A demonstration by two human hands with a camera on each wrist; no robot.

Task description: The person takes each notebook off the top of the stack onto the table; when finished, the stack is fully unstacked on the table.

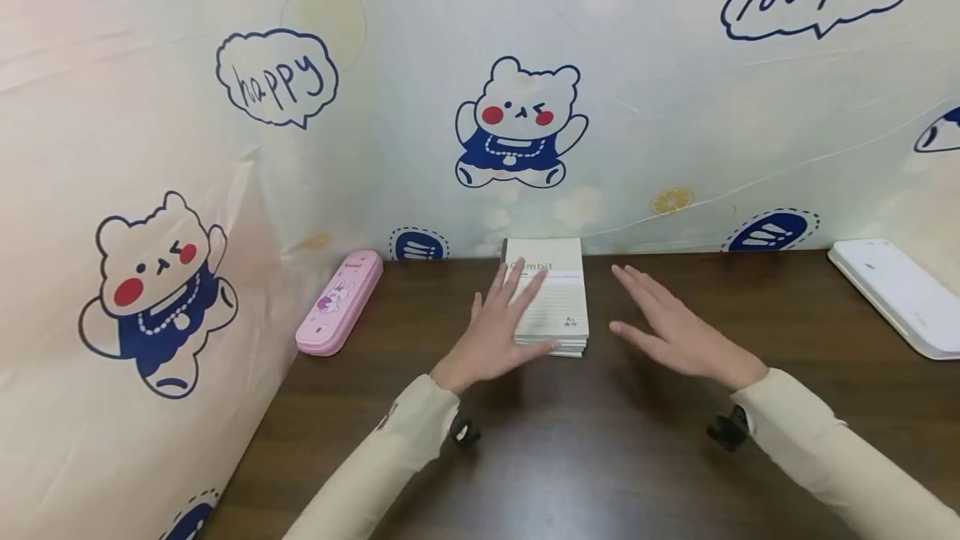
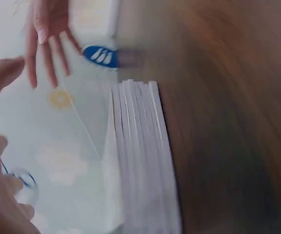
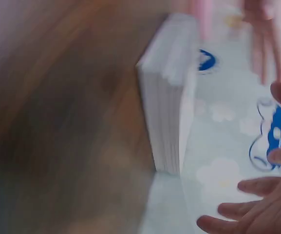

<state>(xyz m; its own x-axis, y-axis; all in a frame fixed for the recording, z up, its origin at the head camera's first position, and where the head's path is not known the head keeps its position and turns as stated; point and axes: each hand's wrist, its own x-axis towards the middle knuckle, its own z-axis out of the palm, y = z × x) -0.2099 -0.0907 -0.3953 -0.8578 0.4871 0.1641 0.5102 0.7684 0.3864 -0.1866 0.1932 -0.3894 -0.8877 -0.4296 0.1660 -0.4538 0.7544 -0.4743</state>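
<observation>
Notebook stack (image 1: 555, 307), far: probably light, bendable, apt to slide; grip left and right edges. Left hand (image 1: 491, 340), right hand (image 1: 681, 338): outspread, empty.

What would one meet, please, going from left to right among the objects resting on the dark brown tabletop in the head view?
Pink, rounded oblong case with a rabbit print → stack of cream-covered paper notebooks → flat, white, rounded rectangular object.
</observation>
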